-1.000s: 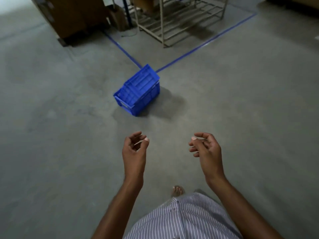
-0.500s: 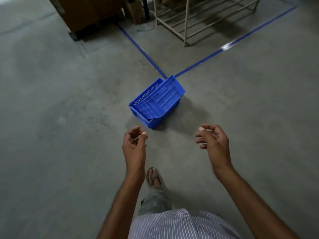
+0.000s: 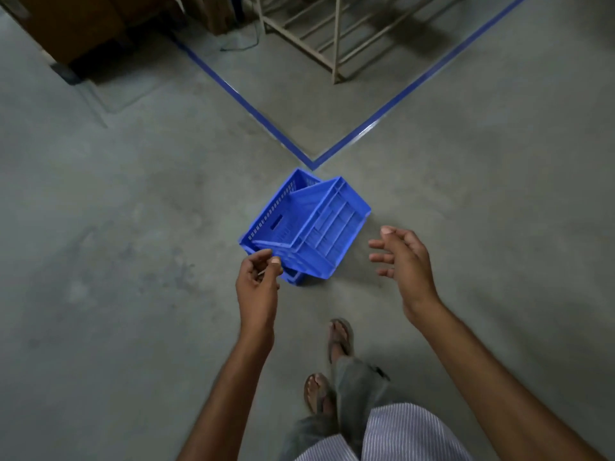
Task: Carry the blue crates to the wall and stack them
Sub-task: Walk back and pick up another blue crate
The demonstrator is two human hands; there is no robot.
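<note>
Two blue plastic crates lie on the concrete floor in front of me. The upper crate (image 3: 329, 227) sits tilted and askew across the lower crate (image 3: 276, 217), whose slotted wall and handle hole show on the left. My left hand (image 3: 258, 281) hovers at the crates' near-left corner with loosely curled fingers and holds nothing. My right hand (image 3: 404, 261) hangs to the right of the crates, fingers spread and relaxed, apart from them.
Blue floor tape (image 3: 382, 124) forms a corner just beyond the crates. Behind it stands a metal rack frame (image 3: 336, 44), with brown boxes (image 3: 66, 24) at the back left. My sandalled feet (image 3: 339, 337) are close below the hands.
I have stepped closer, so the crates now lie right under my hands. Both hands have reached forward and down, and the right hand's fingers have spread wider.
</note>
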